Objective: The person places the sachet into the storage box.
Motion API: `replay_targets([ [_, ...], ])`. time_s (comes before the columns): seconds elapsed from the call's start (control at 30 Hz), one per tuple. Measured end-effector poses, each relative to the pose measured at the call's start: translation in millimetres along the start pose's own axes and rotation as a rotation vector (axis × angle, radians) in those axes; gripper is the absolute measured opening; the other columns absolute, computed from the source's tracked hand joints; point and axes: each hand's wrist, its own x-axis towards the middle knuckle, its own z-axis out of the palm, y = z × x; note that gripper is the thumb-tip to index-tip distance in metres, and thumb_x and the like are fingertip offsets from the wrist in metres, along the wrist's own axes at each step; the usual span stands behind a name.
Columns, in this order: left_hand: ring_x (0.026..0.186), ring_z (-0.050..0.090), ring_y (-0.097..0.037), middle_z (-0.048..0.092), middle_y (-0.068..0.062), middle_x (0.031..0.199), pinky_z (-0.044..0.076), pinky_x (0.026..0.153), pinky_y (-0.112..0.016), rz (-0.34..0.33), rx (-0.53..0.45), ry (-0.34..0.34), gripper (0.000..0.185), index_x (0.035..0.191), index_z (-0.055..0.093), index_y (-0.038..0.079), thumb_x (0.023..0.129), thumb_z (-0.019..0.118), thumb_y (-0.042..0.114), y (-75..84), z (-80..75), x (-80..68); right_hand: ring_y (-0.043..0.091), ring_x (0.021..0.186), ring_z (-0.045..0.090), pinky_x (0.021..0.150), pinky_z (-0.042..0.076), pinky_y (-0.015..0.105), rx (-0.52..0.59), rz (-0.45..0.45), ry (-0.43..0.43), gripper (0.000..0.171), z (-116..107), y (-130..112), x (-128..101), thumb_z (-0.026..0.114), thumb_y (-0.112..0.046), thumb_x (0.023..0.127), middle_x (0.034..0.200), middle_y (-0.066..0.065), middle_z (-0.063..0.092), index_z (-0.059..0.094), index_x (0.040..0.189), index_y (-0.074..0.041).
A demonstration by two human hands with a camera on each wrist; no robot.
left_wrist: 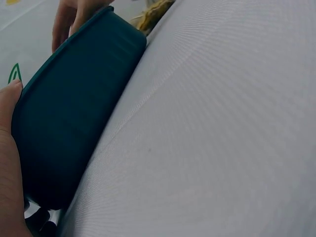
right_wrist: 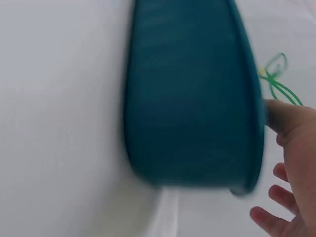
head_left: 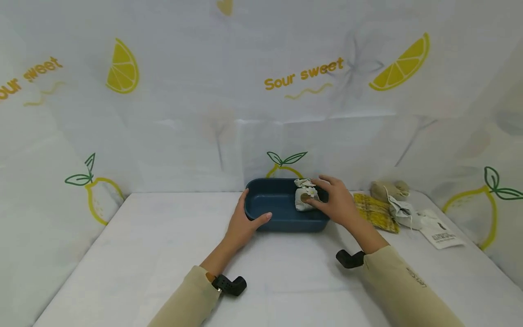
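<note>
On the white tabletop (head_left: 163,254), seen from the head camera, a dark blue tray (head_left: 282,206) sits near the backdrop. Left hand (head_left: 244,223) clasps its near-left rim, thumb over the edge. Right hand (head_left: 336,200) pinches a small floral sachet (head_left: 305,196) inside the tray's right end; lowering it flat would seat it best.

Left wrist: the tray wall (left_wrist: 74,108) rests against the palm (left_wrist: 9,148).

Right wrist: fingers (right_wrist: 291,128) curl over the rim (right_wrist: 254,98).
</note>
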Motion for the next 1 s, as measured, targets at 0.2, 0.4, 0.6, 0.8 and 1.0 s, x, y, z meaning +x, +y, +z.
replay_targets([
  [0.2,0.156,0.025,-0.033,0.023,-0.004,0.169,0.028,0.120,-0.064,-0.012,0.006,-0.006,0.104,0.163,0.016,0.029,0.083,0.076,0.058,-1.3,-0.6,-4.0,0.050,0.131,0.049,0.099,0.047,0.066,-0.087,-0.074,0.076,0.072,-19,16,-20,0.082,-0.029,0.086,0.146,0.027,0.050,0.052,0.146,-0.005],
  [0.4,0.155,0.026,-0.035,0.023,-0.005,0.169,0.029,0.119,-0.065,-0.019,0.015,-0.005,0.105,0.163,0.015,0.032,0.082,0.076,0.060,-1.3,-1.4,-2.4,0.048,0.122,0.057,0.089,0.052,0.062,-0.091,-0.135,0.164,0.079,-30,30,-36,0.088,-0.027,0.078,0.143,0.026,0.052,0.053,0.145,-0.006],
  [0.6,0.154,0.027,-0.036,0.024,-0.008,0.169,0.030,0.118,-0.065,-0.023,0.034,-0.024,0.106,0.163,0.014,0.033,0.082,0.075,0.062,-0.1,-3.5,0.4,0.050,0.126,0.052,0.090,0.049,0.065,-0.026,-0.046,0.191,0.080,-32,47,-44,0.090,-0.024,0.075,0.145,0.026,0.050,0.053,0.145,-0.006],
  [0.8,0.153,0.029,-0.037,0.025,-0.008,0.169,0.032,0.117,-0.065,-0.031,0.045,-0.005,0.104,0.163,0.014,0.034,0.083,0.076,0.059,0.4,-6.6,-0.1,0.053,0.130,0.048,0.093,0.046,0.069,-0.019,0.057,0.205,0.086,-42,68,-46,0.091,-0.026,0.073,0.148,0.028,0.046,0.051,0.146,-0.005],
  [1.0,0.155,0.027,-0.036,0.023,-0.006,0.169,0.030,0.118,-0.064,-0.023,0.035,-0.020,0.104,0.163,0.013,0.033,0.084,0.075,0.058,-0.2,-3.6,-0.5,0.058,0.132,0.041,0.095,0.039,0.075,-0.058,0.179,0.169,0.094,-60,92,-58,0.087,-0.036,0.078,0.155,0.028,0.038,0.040,0.154,-0.007],
])
